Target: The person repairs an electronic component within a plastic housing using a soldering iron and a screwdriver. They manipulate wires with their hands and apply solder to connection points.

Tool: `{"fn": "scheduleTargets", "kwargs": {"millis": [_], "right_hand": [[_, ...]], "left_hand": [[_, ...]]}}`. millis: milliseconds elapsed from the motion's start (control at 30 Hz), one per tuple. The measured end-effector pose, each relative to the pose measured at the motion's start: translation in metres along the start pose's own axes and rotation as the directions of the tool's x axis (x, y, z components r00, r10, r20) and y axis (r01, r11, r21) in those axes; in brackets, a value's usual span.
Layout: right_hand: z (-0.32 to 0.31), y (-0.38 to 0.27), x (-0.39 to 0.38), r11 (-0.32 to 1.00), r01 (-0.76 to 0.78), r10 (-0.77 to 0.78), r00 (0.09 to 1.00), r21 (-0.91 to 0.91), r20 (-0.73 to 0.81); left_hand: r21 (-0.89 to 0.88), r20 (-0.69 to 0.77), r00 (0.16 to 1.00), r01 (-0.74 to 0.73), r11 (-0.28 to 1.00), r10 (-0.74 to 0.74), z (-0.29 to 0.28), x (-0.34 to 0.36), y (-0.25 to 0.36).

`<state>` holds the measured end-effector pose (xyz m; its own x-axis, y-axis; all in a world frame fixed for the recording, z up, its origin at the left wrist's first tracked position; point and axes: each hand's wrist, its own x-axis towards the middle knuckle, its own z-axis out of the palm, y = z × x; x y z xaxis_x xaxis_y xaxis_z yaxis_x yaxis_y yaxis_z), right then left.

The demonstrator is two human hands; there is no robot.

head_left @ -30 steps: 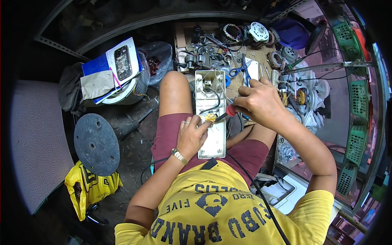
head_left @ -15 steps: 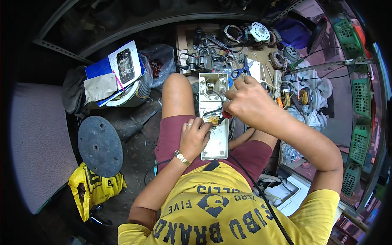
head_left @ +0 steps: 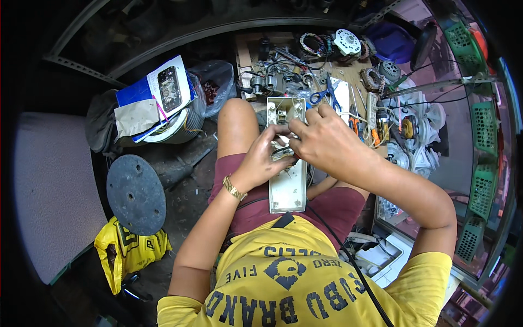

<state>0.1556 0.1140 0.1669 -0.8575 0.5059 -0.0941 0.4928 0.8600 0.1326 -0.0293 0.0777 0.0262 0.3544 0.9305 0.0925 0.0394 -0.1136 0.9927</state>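
- White box (head_left: 287,192): lies lengthwise in front of your torso, between your thighs. Its near end sits just beside your yellow shirt (head_left: 283,250); its far end shows an open hollow with small parts inside.
- Left hand (head_left: 265,156): positioned over the middle of the box, fingers curved, thumb toward you. Whether they grasp a part cannot be told; the right hand and the shadow between hide it.
- Right hand (head_left: 326,137): positioned over the box from its right side, fingers bent inward and meeting those of your left hand. What they grasp, if anything, cannot be told.
- Gold watch (head_left: 234,188): worn on your left wrist.
- Black cord (head_left: 344,250): runs from near the box's near end across your shirt.
- Surface (head_left: 348,72): stands beyond the box. It carries blue scissors (head_left: 332,95), near your right hand, and a round white motor part (head_left: 347,42) farther back.
- Phone (head_left: 169,89): rests on papers to your left.
- Dark round disc (head_left: 136,194): stands to your left, above a yellow bag (head_left: 133,252).
- Green baskets (head_left: 484,128): arranged in a row along your far right.
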Motion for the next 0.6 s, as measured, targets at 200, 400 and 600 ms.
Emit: {"fn": "scheduleTargets", "kwargs": {"millis": [200, 400, 600], "right_hand": [[0.002, -0.003, 0.002, 0.998, -0.004, 0.004, 1.000, -0.058, 0.004], [0.002, 0.000, -0.014, 0.996, -0.045, 0.048, 0.998, -0.072, 0.034], [-0.015, 0.020, -0.027, 0.992, -0.048, 0.081, 0.950, 0.118, -0.302]], "left_hand": [[-0.012, 0.146, 0.983, -0.108, 0.994, 0.109, 0.007, 0.036, 0.009], [0.169, 0.089, 0.930, -0.366, 0.915, 0.356, 0.016, 0.045, 0.010], [0.100, 0.044, 0.976, -0.218, 0.971, 0.215, 0.022, 0.039, 0.015]]}}
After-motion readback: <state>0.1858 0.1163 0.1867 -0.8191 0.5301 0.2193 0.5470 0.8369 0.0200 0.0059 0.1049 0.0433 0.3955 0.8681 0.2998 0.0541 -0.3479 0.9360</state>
